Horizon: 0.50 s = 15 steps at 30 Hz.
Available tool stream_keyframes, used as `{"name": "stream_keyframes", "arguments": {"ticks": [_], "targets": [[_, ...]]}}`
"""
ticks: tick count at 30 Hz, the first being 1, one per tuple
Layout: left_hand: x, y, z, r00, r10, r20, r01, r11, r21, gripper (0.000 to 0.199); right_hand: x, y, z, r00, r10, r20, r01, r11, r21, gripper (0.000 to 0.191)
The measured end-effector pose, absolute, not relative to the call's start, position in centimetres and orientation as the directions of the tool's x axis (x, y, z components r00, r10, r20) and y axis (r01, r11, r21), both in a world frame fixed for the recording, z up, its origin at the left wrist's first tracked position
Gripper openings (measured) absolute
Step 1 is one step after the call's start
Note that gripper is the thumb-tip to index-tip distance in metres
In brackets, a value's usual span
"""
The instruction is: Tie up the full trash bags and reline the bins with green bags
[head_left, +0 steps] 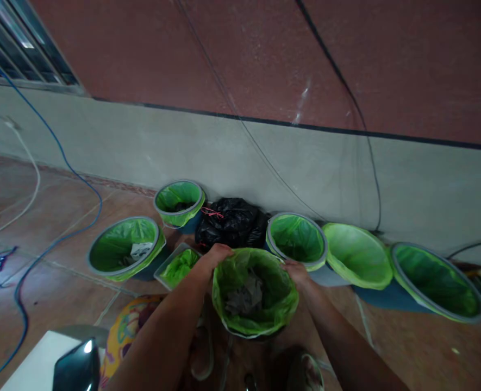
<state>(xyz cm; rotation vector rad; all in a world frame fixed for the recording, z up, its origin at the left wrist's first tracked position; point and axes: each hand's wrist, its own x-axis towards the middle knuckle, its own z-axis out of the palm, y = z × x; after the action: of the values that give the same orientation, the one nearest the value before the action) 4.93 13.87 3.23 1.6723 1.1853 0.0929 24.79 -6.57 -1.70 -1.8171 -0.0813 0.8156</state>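
Observation:
A round trash bin (279, 317) lined with a green plastic bag is in front of me, with crumpled greyish waste (246, 296) inside. My left hand (219, 255) is closed on the far left side of its rim. On the right side of the same rim, my right hand (296, 270) is closed too; the fingertips of both hands are partly hidden by the liner. A knotted black garbage bag (234, 220) lies just beyond the bin, against the wall. Close to my left hand is a small rectangular bin (164, 277) with a bunched green liner.
Two lined bins (122, 231) (181, 187) stand at left. Along the wall at right are three more: one bin (295, 221), another (358, 244), and a third (431, 271). A blue cable (61, 239) crosses the tiled floor. A phone (77, 366) rests at lower left.

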Motion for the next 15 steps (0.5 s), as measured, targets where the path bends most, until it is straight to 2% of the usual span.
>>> {"name": "stream_keyframes", "arguments": {"ticks": [3,6,8,9,11,12,13,15], "targets": [[5.1,14.3,3.9,0.514,0.77,-0.377,0.651,-0.064,0.756,0.014,24.7,-6.8,-1.4,0.821,0.414,-0.392,-0.221,-0.403,-0.888,0.021],[4.4,13.9,4.1,0.491,0.858,-0.152,0.651,-0.245,0.718,0.021,24.0,-7.7,-1.0,0.9,0.393,-0.19,-0.039,-0.362,-0.931,0.027],[3.4,13.2,3.7,0.463,0.886,-0.027,0.668,-0.329,0.667,0.028,23.4,-8.5,-0.8,0.907,0.392,-0.156,0.005,-0.38,-0.925,0.038],[2.8,12.7,3.5,0.451,0.892,-0.017,0.686,-0.334,0.647,0.036,23.0,-8.9,-0.7,0.903,0.393,-0.172,0.008,-0.416,-0.909,0.045],[1.8,11.8,3.2,0.416,0.905,-0.087,0.742,-0.282,0.608,0.056,22.1,-9.9,-0.3,0.899,0.383,-0.212,0.019,-0.517,-0.855,0.054],[1.2,11.4,3.1,0.392,0.907,-0.156,0.776,-0.234,0.586,0.062,21.7,-10.4,-0.2,0.899,0.373,-0.228,0.026,-0.566,-0.824,0.052],[0.8,11.0,3.1,0.368,0.901,-0.23,0.806,-0.186,0.561,0.061,21.3,-10.9,0.1,0.9,0.363,-0.24,0.032,-0.606,-0.795,0.044],[0.0,10.3,3.4,0.348,0.874,-0.34,0.846,-0.137,0.515,0.044,20.6,-11.8,0.5,0.901,0.349,-0.258,0.038,-0.656,-0.754,0.025]]}}
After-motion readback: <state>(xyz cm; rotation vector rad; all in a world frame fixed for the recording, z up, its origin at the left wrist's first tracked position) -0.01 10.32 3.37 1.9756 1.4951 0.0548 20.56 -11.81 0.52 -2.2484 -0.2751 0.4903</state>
